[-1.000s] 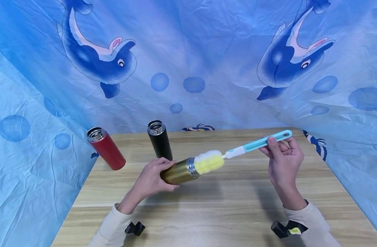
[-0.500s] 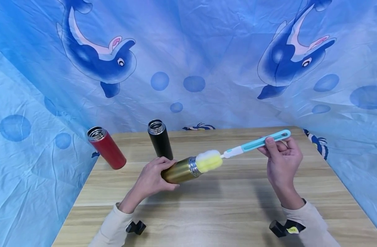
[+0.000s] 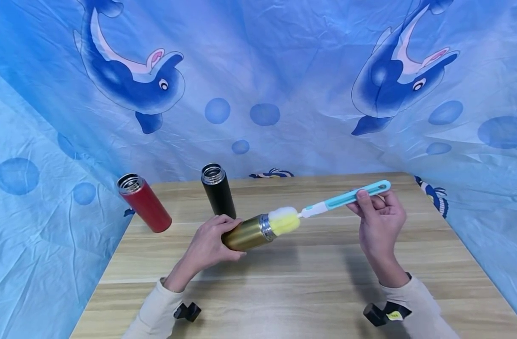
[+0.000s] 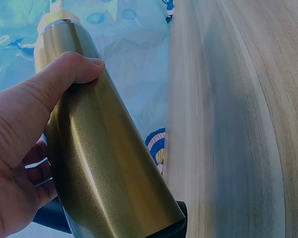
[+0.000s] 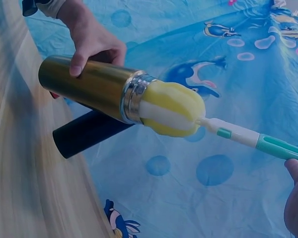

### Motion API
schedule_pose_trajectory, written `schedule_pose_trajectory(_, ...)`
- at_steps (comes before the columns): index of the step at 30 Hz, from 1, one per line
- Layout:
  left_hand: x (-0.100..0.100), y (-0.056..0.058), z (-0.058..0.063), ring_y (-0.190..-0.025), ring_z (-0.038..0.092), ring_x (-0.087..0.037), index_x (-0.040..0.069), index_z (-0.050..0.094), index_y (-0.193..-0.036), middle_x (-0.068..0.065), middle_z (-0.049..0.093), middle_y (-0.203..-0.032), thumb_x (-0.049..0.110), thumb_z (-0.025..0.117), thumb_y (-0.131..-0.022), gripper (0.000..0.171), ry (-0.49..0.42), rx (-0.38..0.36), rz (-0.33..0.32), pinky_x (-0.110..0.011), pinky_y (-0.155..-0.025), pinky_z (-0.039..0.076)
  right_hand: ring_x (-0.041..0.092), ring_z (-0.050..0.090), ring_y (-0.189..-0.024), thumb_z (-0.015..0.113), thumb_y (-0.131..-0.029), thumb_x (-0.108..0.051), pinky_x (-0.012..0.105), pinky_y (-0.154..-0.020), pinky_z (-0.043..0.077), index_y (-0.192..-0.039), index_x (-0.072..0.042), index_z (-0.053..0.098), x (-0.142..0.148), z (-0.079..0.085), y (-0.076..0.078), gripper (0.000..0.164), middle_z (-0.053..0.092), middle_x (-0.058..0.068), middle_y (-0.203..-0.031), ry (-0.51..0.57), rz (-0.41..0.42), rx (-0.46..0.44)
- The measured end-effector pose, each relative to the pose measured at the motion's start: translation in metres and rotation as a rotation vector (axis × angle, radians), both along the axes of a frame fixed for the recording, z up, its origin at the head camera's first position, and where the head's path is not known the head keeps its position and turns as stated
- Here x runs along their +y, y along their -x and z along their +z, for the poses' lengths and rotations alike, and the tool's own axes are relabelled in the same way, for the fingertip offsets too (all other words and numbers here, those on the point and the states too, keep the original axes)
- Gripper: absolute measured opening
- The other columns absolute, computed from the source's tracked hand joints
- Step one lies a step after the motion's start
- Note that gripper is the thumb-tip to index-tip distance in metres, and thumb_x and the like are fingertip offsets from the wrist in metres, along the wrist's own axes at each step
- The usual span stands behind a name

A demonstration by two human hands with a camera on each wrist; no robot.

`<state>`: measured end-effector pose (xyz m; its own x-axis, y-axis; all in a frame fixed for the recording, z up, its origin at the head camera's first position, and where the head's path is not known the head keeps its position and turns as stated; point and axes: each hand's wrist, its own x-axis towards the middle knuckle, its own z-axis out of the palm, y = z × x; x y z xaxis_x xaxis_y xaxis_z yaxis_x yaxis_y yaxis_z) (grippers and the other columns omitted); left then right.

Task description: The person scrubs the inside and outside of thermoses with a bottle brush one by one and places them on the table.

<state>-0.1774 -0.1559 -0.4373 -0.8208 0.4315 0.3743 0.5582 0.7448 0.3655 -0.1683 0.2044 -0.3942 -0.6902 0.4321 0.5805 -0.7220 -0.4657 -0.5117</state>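
My left hand (image 3: 209, 242) grips a gold thermos bottle (image 3: 246, 234) round its body, tilted above the table with its metal mouth to the right. At that mouth sits the yellow and white sponge head of a bottle brush (image 3: 285, 220); part of the sponge bulges outside the neck, and its tip is hidden. Pinched between thumb and fingers of my right hand (image 3: 381, 221) is the brush's turquoise handle (image 3: 347, 199). The left wrist view shows the thumb lying across the gold thermos bottle (image 4: 104, 148). In the right wrist view the sponge (image 5: 171, 109) fills the mouth's width.
A black bottle (image 3: 219, 193) without a lid stands behind the gold one, close to my left hand. Farther left is an open red bottle (image 3: 146, 205). The wooden table (image 3: 275, 296) meets a blue dolphin-printed curtain (image 3: 258, 70) at its back edge.
My right hand has moved left with the brush, and more of the sponge has gone into the gold thermos bottle. The left hand stays almost where it was.
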Motion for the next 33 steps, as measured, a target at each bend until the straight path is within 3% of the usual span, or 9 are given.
schedule_pose_trajectory(15,0.001,-0.001,-0.001,-0.089,0.054,-0.013,0.011,0.073,-0.128,0.003,0.064,-0.104,0.04,0.097,-0.063,0.075,0.012,-0.014,-0.009,-0.029,-0.071,0.051,0.026,0.076,-0.079,0.057,-0.091,0.022,0.035,-0.073,0.061,-0.101,0.022,0.058,-0.013,-0.006,0.003,0.01,0.074,0.024,-0.088,-0.032,0.025,-0.027)
schedule_pose_trajectory(33,0.001,-0.001,-0.001,-0.089,0.054,-0.012,0.012,0.073,-0.127,0.004,0.065,-0.104,0.041,0.096,-0.063,0.074,-0.001,-0.03,-0.006,-0.029,-0.071,0.051,0.026,0.077,-0.08,0.061,-0.09,0.02,0.034,-0.074,0.061,-0.1,0.023,0.059,-0.019,-0.007,0.003,0.011,0.074,0.024,-0.088,-0.051,-0.003,-0.071)
